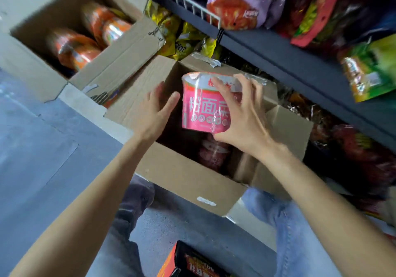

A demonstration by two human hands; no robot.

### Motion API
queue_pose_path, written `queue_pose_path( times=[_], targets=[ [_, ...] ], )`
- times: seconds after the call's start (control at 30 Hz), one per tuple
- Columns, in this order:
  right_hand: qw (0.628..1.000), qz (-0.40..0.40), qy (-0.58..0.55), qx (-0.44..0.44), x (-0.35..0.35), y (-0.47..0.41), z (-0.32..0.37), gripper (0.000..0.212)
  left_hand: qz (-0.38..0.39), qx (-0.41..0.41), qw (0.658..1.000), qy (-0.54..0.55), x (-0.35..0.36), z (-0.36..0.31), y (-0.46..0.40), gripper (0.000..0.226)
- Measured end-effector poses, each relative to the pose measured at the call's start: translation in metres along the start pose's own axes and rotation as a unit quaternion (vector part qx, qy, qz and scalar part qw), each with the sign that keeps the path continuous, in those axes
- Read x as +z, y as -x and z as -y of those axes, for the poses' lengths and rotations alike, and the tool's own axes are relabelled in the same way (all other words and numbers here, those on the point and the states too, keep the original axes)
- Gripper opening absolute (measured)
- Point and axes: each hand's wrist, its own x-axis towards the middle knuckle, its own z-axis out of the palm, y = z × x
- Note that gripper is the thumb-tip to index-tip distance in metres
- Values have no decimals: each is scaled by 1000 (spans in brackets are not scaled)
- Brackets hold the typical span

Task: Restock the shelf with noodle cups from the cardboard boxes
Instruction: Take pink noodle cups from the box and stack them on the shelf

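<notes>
Right hand (240,118) has the pink noodle cup (205,105) at frame centre, fingers curled over the rim and thumb under the base, cup upright above the open near box (184,176). Left hand (156,109) is just left of the cup, fingers straight and relaxed, holding nothing; can't tell if the thumb tip touches the wrap. At least one more dark-red cup (214,154) sits low in that box. Second box (120,56), upper left, holds orange cups (75,49). Shelf (300,62) runs diagonally across upper right, packed with snack bags (235,4); the slot for cups isn't visible here. Step in hand looks like lift-out and transfer. Suggest bringing the left palm onto the side, since the shrink-wrap looks slick, keeping the cup upright, and clearing the box flap (287,131) at centre right before swinging toward the shelf.
</notes>
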Motion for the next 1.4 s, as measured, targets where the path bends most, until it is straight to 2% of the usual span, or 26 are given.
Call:
queue_pose_path(
  times=[0.03,0.1,0.13,0.17,0.3,0.47,0.57,0.7,0.8,0.87,0.9,1.0,1.07,1.13,1.27,1.33,1.4],
  targets=[
    [999,-31,10,-16,-24,3,6,108,77,-29,990,118,-2,-24,10,90],
    [993,-88,49,-60,-68,8,15,103,233,-35,927,293,-5,-61,26,100],
    [988,-105,70,-87,-89,10,19,101,272,4,904,331,-6,-77,32,97],
    [983,-118,90,-110,-109,11,21,98,279,47,889,361,-8,-95,38,96],
    [971,-168,116,-127,-179,21,20,80,171,178,888,388,-15,-164,55,107],
    [984,-174,-15,-35,-237,34,19,88,45,327,878,346,-21,-252,59,109],
    [974,-208,-81,-31,-268,25,14,86,-12,389,864,318,-17,-306,55,108],
    [956,-277,-96,-35,-305,3,-2,87,33,426,847,318,-6,-365,39,106],
    [942,-331,-47,-23,-325,-15,-26,81,72,450,843,286,10,-397,24,105],
    [937,-349,-1,-17,-335,-27,-46,79,89,447,852,255,22,-413,15,104],
    [936,-351,16,-4,-338,-33,-56,79,68,446,866,217,28,-420,7,105],
    [922,-366,95,84,-340,-47,-77,75,-67,440,894,52,40,-440,-14,106],
    [914,-359,145,124,-337,-53,-80,65,-118,426,897,-13,46,-451,-26,93],
    [906,-377,150,118,-328,-53,-81,54,-150,442,884,-38,49,-453,-26,72],
    [883,-456,110,35,-289,-35,-76,34,-166,477,862,46,42,-394,-4,41],
    [890,-450,76,6,-260,-24,-68,28,-178,488,853,48,33,-341,8,33],
    [914,-404,35,5,-223,-16,-61,24,-181,480,859,11,21,-272,12,28]
  ],
)
